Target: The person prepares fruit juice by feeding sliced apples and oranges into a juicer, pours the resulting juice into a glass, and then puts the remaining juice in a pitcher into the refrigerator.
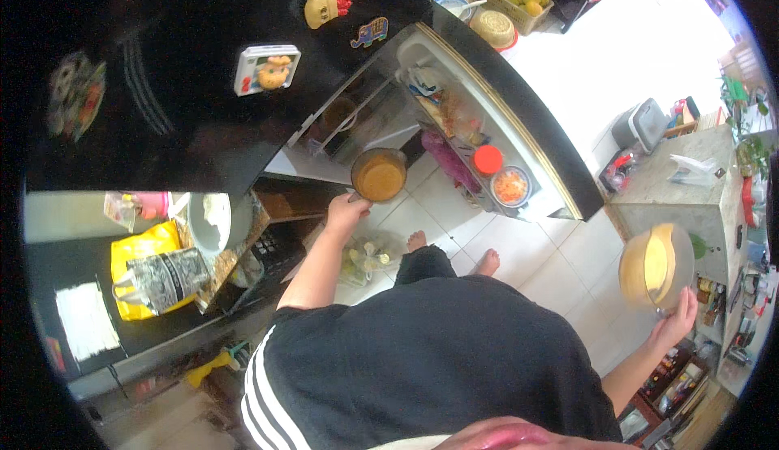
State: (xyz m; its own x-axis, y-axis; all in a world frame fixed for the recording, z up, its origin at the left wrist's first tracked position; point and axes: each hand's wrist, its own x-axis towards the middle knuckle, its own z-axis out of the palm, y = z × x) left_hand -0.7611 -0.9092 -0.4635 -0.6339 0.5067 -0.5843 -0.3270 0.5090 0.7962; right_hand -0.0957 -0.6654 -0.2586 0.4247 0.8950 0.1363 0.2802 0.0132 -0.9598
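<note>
My left hand (350, 214) is closed on the handle of a small dark pan (380, 175) that holds a brown-orange mixture. Beyond that pan, a black refrigerator stands with its door (517, 103) swung out. Its door shelf holds a red-lidded jar (487, 159) and a round container of orange and white food (510, 186). Far to the right, my right hand (677, 317) grips the near edge or handle of a round glass vessel or lid (657, 267), slightly blurred, with yellow showing in it. How its fingers wrap the rim cannot be told exactly.
At left, a counter carries a yellow bag (146, 237), a patterned pouch (167, 279) and a large bowl (210, 222). A grey cabinet (669, 225) stands at right. A crate of yellow-green fruit (520, 24) lies behind the door. A plastic bag (365, 261) rests on the tiled floor.
</note>
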